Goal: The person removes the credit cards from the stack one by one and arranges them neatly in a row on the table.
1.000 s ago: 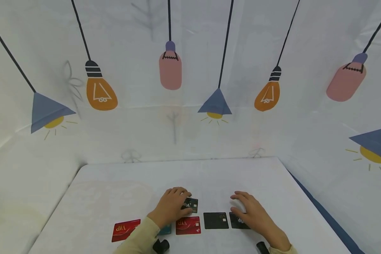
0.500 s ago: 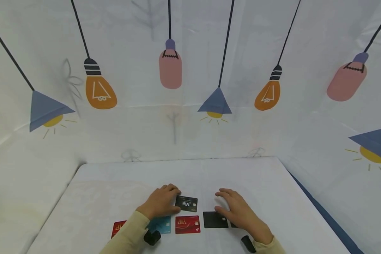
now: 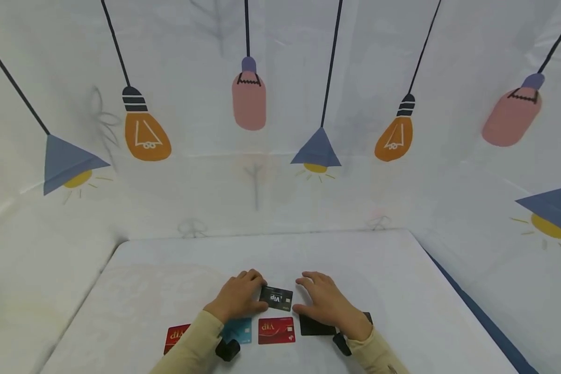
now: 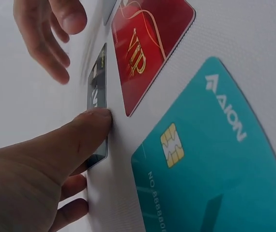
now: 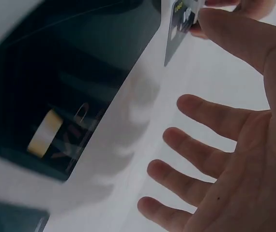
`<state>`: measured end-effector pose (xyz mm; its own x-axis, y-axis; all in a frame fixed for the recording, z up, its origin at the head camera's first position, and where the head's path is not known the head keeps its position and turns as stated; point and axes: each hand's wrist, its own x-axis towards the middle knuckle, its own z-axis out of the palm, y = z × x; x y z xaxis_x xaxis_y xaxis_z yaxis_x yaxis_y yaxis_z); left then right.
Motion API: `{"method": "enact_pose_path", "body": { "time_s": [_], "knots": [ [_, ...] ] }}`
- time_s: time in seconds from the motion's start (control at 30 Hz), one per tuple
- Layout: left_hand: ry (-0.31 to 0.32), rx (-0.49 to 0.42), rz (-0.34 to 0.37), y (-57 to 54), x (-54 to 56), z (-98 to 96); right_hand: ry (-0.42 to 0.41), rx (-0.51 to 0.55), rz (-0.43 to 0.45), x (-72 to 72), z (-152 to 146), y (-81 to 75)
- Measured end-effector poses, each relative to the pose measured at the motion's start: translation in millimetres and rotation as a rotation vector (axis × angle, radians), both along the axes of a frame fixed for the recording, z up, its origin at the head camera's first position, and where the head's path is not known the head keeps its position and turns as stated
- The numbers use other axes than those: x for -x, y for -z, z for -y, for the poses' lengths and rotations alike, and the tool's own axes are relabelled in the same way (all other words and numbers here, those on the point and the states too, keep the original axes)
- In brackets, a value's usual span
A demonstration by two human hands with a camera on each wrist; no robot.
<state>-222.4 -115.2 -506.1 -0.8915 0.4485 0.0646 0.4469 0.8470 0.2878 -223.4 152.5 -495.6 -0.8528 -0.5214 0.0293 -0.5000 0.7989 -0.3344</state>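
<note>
A black VIP card [image 3: 278, 298] lies on the white table, slightly slanted. My left hand [image 3: 237, 297] holds its left end, the thumb at the near edge and the fingers at the far edge. In the left wrist view the thumb tip covers part of that card [image 4: 99, 72]. My right hand [image 3: 329, 301] hovers just right of the card, fingers spread and apart from it, with nothing in its grasp. In the right wrist view the palm and fingers of this hand [image 5: 225, 145] show bare above the table.
Nearer the body runs a row of cards: a red VIP card [image 3: 175, 336] at left, a teal card [image 3: 239, 331], another red VIP card [image 3: 276, 330], a plain black card [image 3: 312, 326], and a further dark card [image 3: 368, 317] mostly behind the right arm. A lamp-patterned cloth [image 3: 280, 197] hangs behind.
My right hand has moved left from the dark cards toward the black VIP card. The left hand has shifted left to the card's end, and the card has tilted slightly.
</note>
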Motion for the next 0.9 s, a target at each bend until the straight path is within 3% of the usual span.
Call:
{"method": "enact_pose_path", "body": {
  "time_s": [0.2, 0.67, 0.9],
  "knots": [
    [0.000, -0.010, -0.004, 0.6, -0.8, -1.3, -0.029, -0.036, 0.026, 3.2, 11.1, 0.9],
    [0.009, 0.000, -0.037, 3.4, 1.4, 1.2, -0.067, -0.029, -0.109, 6.2, 21.2, 9.2],
    [0.025, -0.009, -0.040, 2.3, 1.1, 3.1, -0.070, -0.040, -0.090, 12.2, 22.3, 10.4]
  ]
}}
